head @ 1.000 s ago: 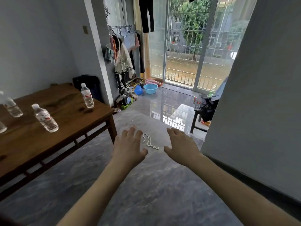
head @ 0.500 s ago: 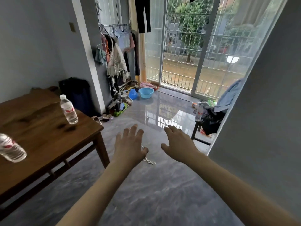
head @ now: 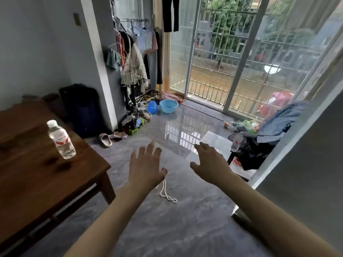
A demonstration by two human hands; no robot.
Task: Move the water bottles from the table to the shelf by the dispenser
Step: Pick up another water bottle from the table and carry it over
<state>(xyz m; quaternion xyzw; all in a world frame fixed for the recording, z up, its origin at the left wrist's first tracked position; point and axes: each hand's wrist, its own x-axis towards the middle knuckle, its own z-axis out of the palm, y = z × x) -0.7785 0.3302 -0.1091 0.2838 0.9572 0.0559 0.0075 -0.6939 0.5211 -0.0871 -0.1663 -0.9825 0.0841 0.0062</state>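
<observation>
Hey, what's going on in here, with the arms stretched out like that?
A person holds both hands out over the floor, the left hand and right hand open and empty. One water bottle stands upright near the corner of the wooden table, untouched. A white cord lies on the floor below the hands.

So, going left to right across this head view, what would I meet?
Clear plastic water bottle on the brown wooden table → beige slipper → left hand → right hand → second bottle by the dark bag.
</observation>
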